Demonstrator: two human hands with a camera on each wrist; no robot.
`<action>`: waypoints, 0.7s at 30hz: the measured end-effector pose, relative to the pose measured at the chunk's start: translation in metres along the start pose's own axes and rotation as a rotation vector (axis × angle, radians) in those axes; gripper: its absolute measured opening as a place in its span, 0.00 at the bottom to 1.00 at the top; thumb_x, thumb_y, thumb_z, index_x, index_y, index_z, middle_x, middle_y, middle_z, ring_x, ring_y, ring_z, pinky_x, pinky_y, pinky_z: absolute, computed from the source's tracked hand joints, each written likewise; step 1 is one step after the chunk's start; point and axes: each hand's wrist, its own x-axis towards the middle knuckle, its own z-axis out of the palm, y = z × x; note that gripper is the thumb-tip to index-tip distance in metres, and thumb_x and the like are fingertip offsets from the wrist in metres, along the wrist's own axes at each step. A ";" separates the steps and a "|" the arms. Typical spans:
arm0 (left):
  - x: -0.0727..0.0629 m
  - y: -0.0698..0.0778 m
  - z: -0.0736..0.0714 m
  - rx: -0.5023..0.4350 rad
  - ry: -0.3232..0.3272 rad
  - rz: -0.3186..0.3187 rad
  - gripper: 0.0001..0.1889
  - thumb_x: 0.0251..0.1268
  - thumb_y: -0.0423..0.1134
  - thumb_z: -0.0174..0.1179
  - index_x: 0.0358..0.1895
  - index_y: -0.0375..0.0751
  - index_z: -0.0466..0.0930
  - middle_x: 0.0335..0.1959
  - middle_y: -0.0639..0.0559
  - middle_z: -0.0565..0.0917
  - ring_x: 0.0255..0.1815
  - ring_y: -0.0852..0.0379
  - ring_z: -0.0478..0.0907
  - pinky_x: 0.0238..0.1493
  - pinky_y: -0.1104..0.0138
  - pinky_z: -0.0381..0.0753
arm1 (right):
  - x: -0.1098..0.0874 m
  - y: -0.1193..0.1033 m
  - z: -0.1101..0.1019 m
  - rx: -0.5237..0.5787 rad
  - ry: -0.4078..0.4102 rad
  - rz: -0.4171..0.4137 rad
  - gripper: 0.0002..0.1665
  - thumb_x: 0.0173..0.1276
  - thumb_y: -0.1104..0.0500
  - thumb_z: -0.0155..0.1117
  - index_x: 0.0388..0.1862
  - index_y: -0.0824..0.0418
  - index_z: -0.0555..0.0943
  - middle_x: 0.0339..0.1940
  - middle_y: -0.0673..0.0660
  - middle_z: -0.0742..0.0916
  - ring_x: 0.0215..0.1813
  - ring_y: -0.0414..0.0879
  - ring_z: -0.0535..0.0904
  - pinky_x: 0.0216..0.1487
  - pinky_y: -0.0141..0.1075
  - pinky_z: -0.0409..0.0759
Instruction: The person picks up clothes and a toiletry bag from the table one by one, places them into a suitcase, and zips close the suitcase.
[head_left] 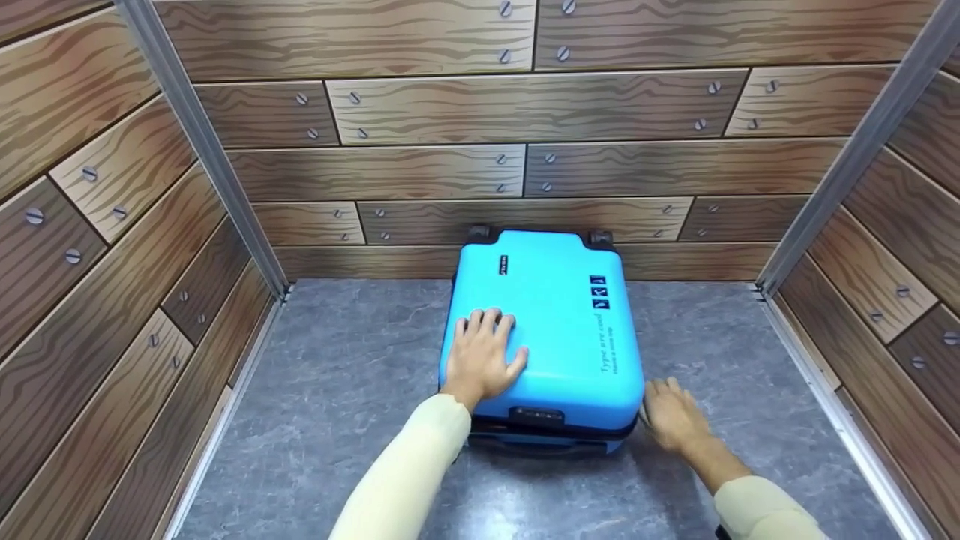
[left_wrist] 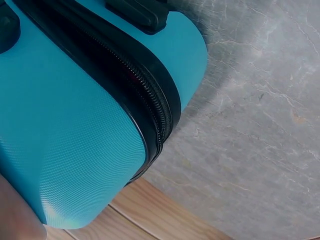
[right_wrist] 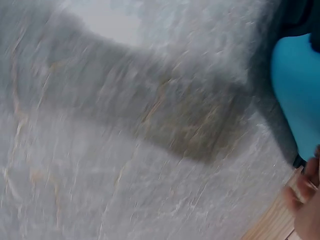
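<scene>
A bright blue hard-shell suitcase [head_left: 555,330] lies flat on the floor, its wheels toward the back wall. My left hand [head_left: 484,356] rests on its lid with the fingers spread. In the left wrist view, the black zipper [left_wrist: 145,90] runs round a corner of the case, its teeth parted by a dark gap. My right hand [head_left: 675,416] is low beside the near right corner, close to the zipper seam. Its fingers [right_wrist: 307,182] bend toward the case in the right wrist view. I cannot tell whether they pinch anything; the fingertips are partly hidden.
The grey marbled floor [head_left: 360,375] surrounds the case. Wood-patterned panels [head_left: 435,169] rise at the back and both sides, with metal posts [head_left: 214,142] in the corners. Black handles [head_left: 536,415] sit on the near side of the suitcase.
</scene>
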 end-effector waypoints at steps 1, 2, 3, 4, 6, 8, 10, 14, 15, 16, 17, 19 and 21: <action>0.000 0.000 0.000 -0.002 0.003 0.001 0.28 0.74 0.63 0.37 0.68 0.55 0.66 0.66 0.51 0.69 0.64 0.48 0.65 0.64 0.50 0.63 | 0.001 0.001 0.000 -0.040 0.008 0.002 0.10 0.72 0.60 0.55 0.42 0.68 0.76 0.41 0.65 0.81 0.47 0.61 0.73 0.48 0.56 0.73; 0.000 -0.001 0.000 -0.004 0.003 0.001 0.28 0.74 0.63 0.37 0.68 0.55 0.66 0.66 0.51 0.69 0.64 0.48 0.65 0.64 0.50 0.63 | 0.001 0.001 0.000 -0.072 0.017 -0.005 0.11 0.71 0.59 0.56 0.42 0.68 0.76 0.40 0.64 0.80 0.46 0.60 0.72 0.46 0.55 0.73; 0.000 -0.001 0.000 -0.005 0.004 0.002 0.28 0.74 0.63 0.37 0.68 0.55 0.66 0.66 0.51 0.69 0.64 0.48 0.65 0.64 0.50 0.63 | 0.002 0.001 0.000 -0.097 0.026 -0.015 0.10 0.70 0.59 0.57 0.41 0.67 0.77 0.40 0.64 0.80 0.45 0.59 0.72 0.44 0.54 0.72; 0.000 -0.001 0.000 -0.007 0.004 0.002 0.28 0.74 0.63 0.37 0.68 0.54 0.66 0.66 0.51 0.70 0.64 0.48 0.65 0.64 0.50 0.63 | 0.002 0.002 0.001 -0.122 0.036 -0.029 0.09 0.68 0.60 0.59 0.41 0.67 0.77 0.39 0.63 0.80 0.45 0.59 0.72 0.43 0.53 0.72; 0.000 -0.001 -0.001 -0.012 0.007 0.003 0.28 0.74 0.63 0.37 0.68 0.54 0.66 0.66 0.51 0.70 0.64 0.48 0.65 0.64 0.50 0.63 | 0.002 0.002 0.001 -0.168 0.063 -0.061 0.08 0.65 0.62 0.61 0.40 0.66 0.78 0.39 0.63 0.80 0.45 0.58 0.73 0.41 0.52 0.72; 0.000 -0.002 -0.001 -0.014 0.008 0.002 0.28 0.74 0.63 0.38 0.68 0.54 0.66 0.66 0.51 0.70 0.64 0.48 0.65 0.64 0.50 0.64 | 0.003 0.002 0.002 -0.208 0.090 -0.094 0.07 0.62 0.64 0.63 0.38 0.65 0.78 0.37 0.62 0.81 0.44 0.58 0.74 0.39 0.51 0.73; 0.000 -0.002 -0.001 -0.017 0.011 0.001 0.28 0.74 0.63 0.38 0.68 0.54 0.66 0.65 0.51 0.70 0.63 0.48 0.65 0.63 0.50 0.64 | 0.002 0.002 0.003 -0.220 0.112 -0.118 0.07 0.61 0.64 0.64 0.37 0.65 0.77 0.35 0.62 0.80 0.42 0.58 0.74 0.38 0.50 0.74; 0.000 -0.002 -0.002 -0.013 0.002 -0.001 0.28 0.74 0.63 0.37 0.68 0.54 0.66 0.65 0.51 0.69 0.63 0.48 0.65 0.63 0.50 0.64 | -0.002 0.004 0.004 -0.226 0.141 -0.158 0.11 0.61 0.60 0.66 0.38 0.66 0.78 0.36 0.63 0.82 0.45 0.61 0.78 0.46 0.53 0.79; 0.000 -0.002 -0.002 -0.010 0.000 -0.002 0.28 0.74 0.63 0.37 0.68 0.54 0.66 0.65 0.51 0.69 0.63 0.48 0.65 0.64 0.50 0.64 | -0.003 0.005 0.005 -0.228 0.152 -0.173 0.12 0.62 0.59 0.67 0.39 0.66 0.78 0.36 0.63 0.82 0.45 0.62 0.79 0.47 0.54 0.79; 0.000 -0.002 -0.002 -0.008 -0.001 -0.002 0.28 0.74 0.63 0.37 0.68 0.54 0.66 0.65 0.51 0.70 0.63 0.49 0.65 0.64 0.50 0.64 | -0.004 0.006 0.006 -0.232 0.168 -0.190 0.13 0.62 0.58 0.67 0.39 0.66 0.79 0.37 0.64 0.83 0.46 0.63 0.80 0.48 0.55 0.80; -0.001 -0.001 -0.002 -0.006 0.003 -0.002 0.28 0.74 0.63 0.37 0.68 0.53 0.66 0.65 0.51 0.70 0.63 0.49 0.65 0.63 0.50 0.64 | -0.005 0.008 0.008 -0.234 0.198 -0.219 0.14 0.62 0.57 0.67 0.39 0.66 0.78 0.36 0.64 0.83 0.46 0.64 0.81 0.48 0.55 0.80; -0.001 -0.001 -0.002 -0.003 0.017 0.000 0.28 0.74 0.63 0.38 0.67 0.52 0.67 0.65 0.51 0.71 0.62 0.49 0.66 0.63 0.51 0.64 | -0.006 0.010 0.010 -0.229 0.271 -0.278 0.14 0.60 0.56 0.68 0.36 0.66 0.78 0.33 0.63 0.83 0.42 0.62 0.81 0.45 0.54 0.81; -0.001 -0.001 -0.001 -0.005 0.031 0.002 0.28 0.74 0.62 0.39 0.66 0.52 0.68 0.64 0.51 0.71 0.62 0.49 0.66 0.62 0.51 0.64 | -0.006 0.013 0.014 -0.227 0.362 -0.343 0.14 0.68 0.53 0.60 0.32 0.65 0.76 0.27 0.60 0.81 0.35 0.59 0.79 0.38 0.50 0.80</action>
